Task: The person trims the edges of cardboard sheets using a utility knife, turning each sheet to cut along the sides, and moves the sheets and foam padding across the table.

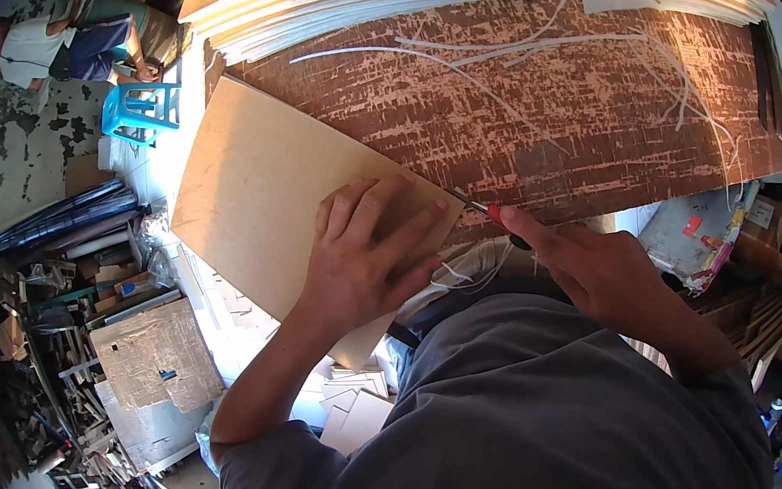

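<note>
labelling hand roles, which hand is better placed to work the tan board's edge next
Probably the right hand: it holds a red-handled cutter at the edge of the tan board, on which the left hand rests.

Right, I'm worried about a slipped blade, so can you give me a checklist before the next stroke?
1. Tool gripped: ok, the right hand holds the red-handled tool with a slim metal blade.
2. Board steadied: ok, the left hand is spread on the flat tan rectangular board.
3. Fingers well away from the blade: not ok, the left index fingertip lies close to it.
4. Board fully supported: not ok, it overhangs the scuffed brown tabletop.
5. Tabletop free of scraps: not ok, thin white curling strips lie across it.
6. Blade touching the board: cannot tell from this view.
</note>
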Tool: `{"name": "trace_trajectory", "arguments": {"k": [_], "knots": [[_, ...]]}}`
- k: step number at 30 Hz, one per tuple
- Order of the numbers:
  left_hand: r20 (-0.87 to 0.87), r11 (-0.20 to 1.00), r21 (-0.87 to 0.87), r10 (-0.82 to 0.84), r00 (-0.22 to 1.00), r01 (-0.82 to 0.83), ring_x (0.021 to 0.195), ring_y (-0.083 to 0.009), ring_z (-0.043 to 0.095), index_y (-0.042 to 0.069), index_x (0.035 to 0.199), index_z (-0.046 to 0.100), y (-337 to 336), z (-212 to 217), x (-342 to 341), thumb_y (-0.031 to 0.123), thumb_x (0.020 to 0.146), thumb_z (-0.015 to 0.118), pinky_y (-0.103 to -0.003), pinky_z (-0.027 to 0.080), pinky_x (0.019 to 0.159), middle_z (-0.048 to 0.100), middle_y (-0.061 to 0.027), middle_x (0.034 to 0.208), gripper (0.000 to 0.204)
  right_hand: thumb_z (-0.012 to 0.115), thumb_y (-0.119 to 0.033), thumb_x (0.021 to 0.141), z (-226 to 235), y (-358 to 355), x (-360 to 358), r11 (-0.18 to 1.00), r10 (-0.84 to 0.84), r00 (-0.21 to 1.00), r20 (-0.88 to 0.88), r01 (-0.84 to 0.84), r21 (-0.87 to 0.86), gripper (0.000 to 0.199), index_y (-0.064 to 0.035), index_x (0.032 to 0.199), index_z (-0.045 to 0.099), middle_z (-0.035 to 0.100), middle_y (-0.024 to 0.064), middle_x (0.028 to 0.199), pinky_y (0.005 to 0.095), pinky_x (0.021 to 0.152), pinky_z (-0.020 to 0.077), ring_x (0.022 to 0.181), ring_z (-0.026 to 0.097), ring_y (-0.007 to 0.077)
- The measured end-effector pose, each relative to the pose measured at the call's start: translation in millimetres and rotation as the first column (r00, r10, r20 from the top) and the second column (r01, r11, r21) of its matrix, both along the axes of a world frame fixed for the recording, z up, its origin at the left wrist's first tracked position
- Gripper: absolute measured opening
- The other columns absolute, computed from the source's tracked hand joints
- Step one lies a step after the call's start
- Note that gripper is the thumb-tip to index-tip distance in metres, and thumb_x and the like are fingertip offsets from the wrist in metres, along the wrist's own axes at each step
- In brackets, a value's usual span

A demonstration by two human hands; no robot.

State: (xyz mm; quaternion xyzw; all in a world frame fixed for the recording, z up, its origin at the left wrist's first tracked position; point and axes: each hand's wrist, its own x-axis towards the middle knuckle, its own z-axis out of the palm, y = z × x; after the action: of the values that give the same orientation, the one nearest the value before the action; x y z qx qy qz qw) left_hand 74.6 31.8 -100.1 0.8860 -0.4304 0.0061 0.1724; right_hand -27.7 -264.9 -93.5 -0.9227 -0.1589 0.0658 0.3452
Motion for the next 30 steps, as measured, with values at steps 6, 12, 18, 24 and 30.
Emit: {"name": "trace_trajectory", "arguments": {"k": [6,12,18,24,30], "knots": [[0.029,1.0,-0.008,0.024,0.999,-0.024,0.129,-0.0379,0.053,0.025,0.132,0.075,-2.7,-2.2,-0.5,0.03,0.075,0.086,-0.053,0.045,0.108,0.056,-0.0124,0.142,0.059,0.062,-0.002,0.095,9.8,-5.0,-12.1,0.997,0.03,0.997,-0.077,-0.035,-0.065,0.079,-0.0248,0.166,0.036,0.064,0.0092,0.089,0.0413,0.053,0.0526,0.063,0.064,0.0285],[0.04,1.0,-0.013,0.022,0.999,-0.022,0.129,-0.0381,0.053,0.025,0.131,0.075,-2.8,-2.6,0.5,0.029,0.073,0.086,-0.053,0.045,0.108,0.056,-0.0123,0.143,0.059,0.06,0.0,0.093,18.7,-6.8,-22.1,0.992,0.039,0.994,-0.107,-0.051,-0.112,0.081,-0.0212,0.167,0.035,0.064,0.0087,0.092,0.0404,0.052,0.0528,0.062,0.064,0.0271],[0.022,0.999,-0.031,0.028,0.999,-0.027,0.129,-0.0385,0.053,0.024,0.132,0.075,-2.0,-5.1,0.3,0.028,0.073,0.087,-0.053,0.045,0.109,0.056,-0.0123,0.143,0.06,0.061,0.0,0.092,24.6,-9.6,-22.2,0.989,0.025,0.99,-0.137,-0.044,-0.139,0.081,-0.0203,0.166,0.036,0.067,0.0085,0.095,0.0397,0.051,0.0527,0.063,0.065,0.0264],[0.049,0.999,-0.044,0.018,0.999,-0.016,0.129,-0.0392,0.053,0.021,0.131,0.074,-1.4,-3.3,-1.1,0.027,0.074,0.086,-0.054,0.045,0.109,0.056,-0.0126,0.142,0.058,0.063,-0.003,0.097,13.6,-15.5,-27.0,0.991,-0.127,0.991,0.046,0.125,0.039,0.074,-0.0196,0.165,0.038,0.071,0.0115,0.097,0.041,0.053,0.0525,0.068,0.069,0.0284],[0.032,0.997,-0.077,0.014,0.999,-0.012,0.128,-0.0387,0.054,0.013,0.135,0.068,-3.9,2.5,0.4,0.026,0.077,0.085,-0.053,0.044,0.109,0.056,-0.0142,0.141,0.062,0.062,-0.006,0.102,-3.3,0.8,-26.5,0.982,-0.146,0.989,0.029,0.141,0.128,0.067,-0.0181,0.164,0.039,0.074,0.0176,0.103,0.0451,0.064,0.0558,0.078,0.072,0.0353]]}}
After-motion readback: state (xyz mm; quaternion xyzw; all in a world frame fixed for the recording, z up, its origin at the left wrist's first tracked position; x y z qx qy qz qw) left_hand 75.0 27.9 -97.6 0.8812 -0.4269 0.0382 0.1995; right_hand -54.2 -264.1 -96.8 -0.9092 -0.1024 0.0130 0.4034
